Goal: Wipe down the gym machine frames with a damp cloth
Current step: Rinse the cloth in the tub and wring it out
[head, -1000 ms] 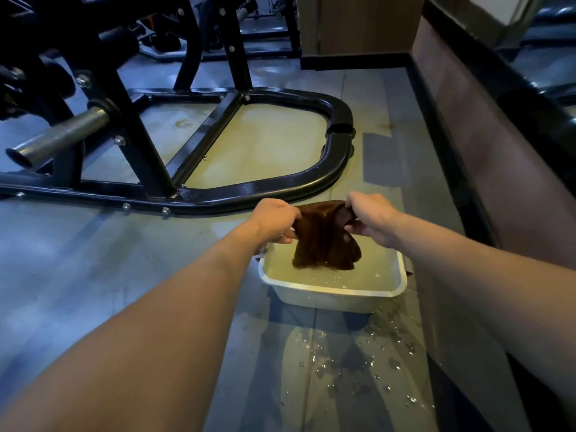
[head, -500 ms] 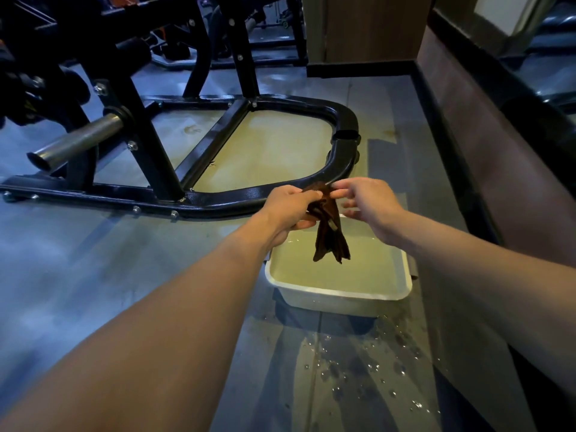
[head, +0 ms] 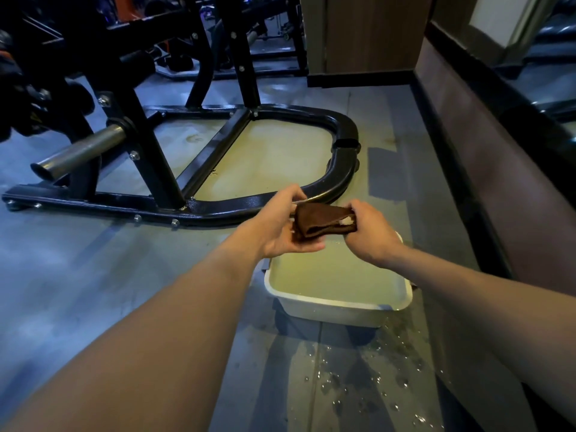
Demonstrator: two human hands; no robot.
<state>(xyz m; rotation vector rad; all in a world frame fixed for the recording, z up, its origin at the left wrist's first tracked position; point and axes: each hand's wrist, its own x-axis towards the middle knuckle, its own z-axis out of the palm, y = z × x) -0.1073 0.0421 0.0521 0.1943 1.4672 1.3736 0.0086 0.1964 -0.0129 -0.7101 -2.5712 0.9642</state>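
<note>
Head view looks down two bare forearms to the middle of the frame, where the left hand (head: pixel 282 227) and the right hand (head: pixel 371 233) hold a folded brown cloth (head: pixel 324 221) between them. The left has its fingers curled under one end with the thumb on top; the right grips the other end in a closed fist. The cloth hangs above the far edge of a white basin (head: pixel 336 311) of water at lower centre, touching neither the water nor the machine. Droplets (head: pixel 358 385) speckle the floor (head: pixel 93 291) just below and right of the basin. Just beyond the hands, the black base frame (head: pixel 218 210) of the gym machine curves across the middle, with a steel peg (head: pixel 81 152) jutting out at the left. As a judgement, the task is at its start — the cloth looks wetted and folded for use, but no wiping is under way, and every frame tube in sight is yet to be done.
</note>
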